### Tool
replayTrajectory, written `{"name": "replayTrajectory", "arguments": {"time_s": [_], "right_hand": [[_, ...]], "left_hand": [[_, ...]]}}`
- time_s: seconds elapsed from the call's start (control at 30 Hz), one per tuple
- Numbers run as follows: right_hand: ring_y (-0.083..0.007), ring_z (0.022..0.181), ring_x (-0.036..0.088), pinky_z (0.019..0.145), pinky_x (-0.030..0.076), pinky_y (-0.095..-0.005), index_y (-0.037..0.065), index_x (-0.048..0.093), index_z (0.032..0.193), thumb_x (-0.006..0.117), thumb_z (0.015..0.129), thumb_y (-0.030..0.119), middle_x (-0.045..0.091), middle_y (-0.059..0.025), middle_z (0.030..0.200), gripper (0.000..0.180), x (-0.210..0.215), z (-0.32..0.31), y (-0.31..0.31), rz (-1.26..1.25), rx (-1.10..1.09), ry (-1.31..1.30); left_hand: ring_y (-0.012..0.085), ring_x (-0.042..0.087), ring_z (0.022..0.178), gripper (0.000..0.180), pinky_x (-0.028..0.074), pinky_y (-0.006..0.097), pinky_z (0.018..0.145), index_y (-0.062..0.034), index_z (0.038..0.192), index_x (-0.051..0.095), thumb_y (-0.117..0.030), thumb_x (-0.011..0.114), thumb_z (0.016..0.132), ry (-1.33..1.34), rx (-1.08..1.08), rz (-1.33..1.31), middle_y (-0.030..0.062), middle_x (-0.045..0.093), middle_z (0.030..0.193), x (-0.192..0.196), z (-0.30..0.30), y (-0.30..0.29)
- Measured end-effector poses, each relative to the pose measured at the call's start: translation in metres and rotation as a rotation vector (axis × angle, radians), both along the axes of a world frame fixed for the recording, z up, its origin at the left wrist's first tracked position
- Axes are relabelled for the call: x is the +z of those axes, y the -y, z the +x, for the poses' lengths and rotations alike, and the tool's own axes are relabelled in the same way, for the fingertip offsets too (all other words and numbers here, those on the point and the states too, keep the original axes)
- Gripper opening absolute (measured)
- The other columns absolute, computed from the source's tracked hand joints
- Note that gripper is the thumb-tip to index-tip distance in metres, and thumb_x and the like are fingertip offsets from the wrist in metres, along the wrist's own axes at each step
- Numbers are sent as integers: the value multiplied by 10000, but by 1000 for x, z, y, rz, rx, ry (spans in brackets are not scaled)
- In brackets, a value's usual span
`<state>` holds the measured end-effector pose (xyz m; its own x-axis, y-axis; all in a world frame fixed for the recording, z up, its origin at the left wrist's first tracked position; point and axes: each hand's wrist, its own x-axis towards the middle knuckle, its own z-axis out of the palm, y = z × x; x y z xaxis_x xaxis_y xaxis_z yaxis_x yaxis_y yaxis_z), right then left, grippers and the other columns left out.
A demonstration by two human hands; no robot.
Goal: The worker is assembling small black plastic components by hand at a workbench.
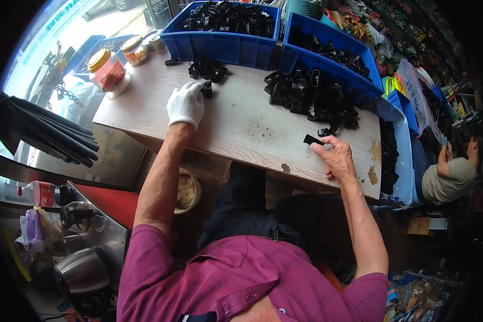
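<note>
My left hand (185, 104), in a white knit glove, is over the left part of the worktable. Its fingers are closed at a small black plastic clip (207, 90), just short of a small heap of similar black clips (206, 70). At the table's front right, my bare right hand (335, 157) pinches a flat black piece (312, 140) between thumb and fingers. Beyond that hand, a larger pile of black clips (308, 95) spreads over the tabletop, with one loose clip (325, 132) at its near edge.
Blue bins (222, 48) full of black parts line the table's (241, 115) far side. Lidded jars (106, 70) stand at the far left. A bucket (188, 190) is below the front edge. On the right, another person (449, 174) sits beside a light blue bin (405, 155).
</note>
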<state>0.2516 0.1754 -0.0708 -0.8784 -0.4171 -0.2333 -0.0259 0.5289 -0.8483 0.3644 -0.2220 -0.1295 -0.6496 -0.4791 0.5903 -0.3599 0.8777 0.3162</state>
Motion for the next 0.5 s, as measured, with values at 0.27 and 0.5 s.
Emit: {"name": "replayTrajectory", "arguments": {"time_s": [0.27, 0.5], "right_hand": [[-61, 348, 404, 329, 297, -244, 14, 677, 1086, 820, 868, 323, 457, 49, 514, 404, -2, 2, -4, -45, -30, 20], [-61, 362, 416, 333, 324, -234, 23, 680, 1108, 831, 852, 302, 475, 47, 521, 408, 1, 5, 7, -11, 7, 43]], "left_hand": [[340, 696, 898, 215, 565, 447, 802, -175, 1087, 736, -138, 677, 884, -41, -11, -24, 93, 752, 972, 2, -1, -1], [243, 714, 795, 318, 569, 336, 720, -42, 1183, 711, -39, 716, 865, -282, -529, 328, 156, 740, 1006, 20, -1, -120]]}}
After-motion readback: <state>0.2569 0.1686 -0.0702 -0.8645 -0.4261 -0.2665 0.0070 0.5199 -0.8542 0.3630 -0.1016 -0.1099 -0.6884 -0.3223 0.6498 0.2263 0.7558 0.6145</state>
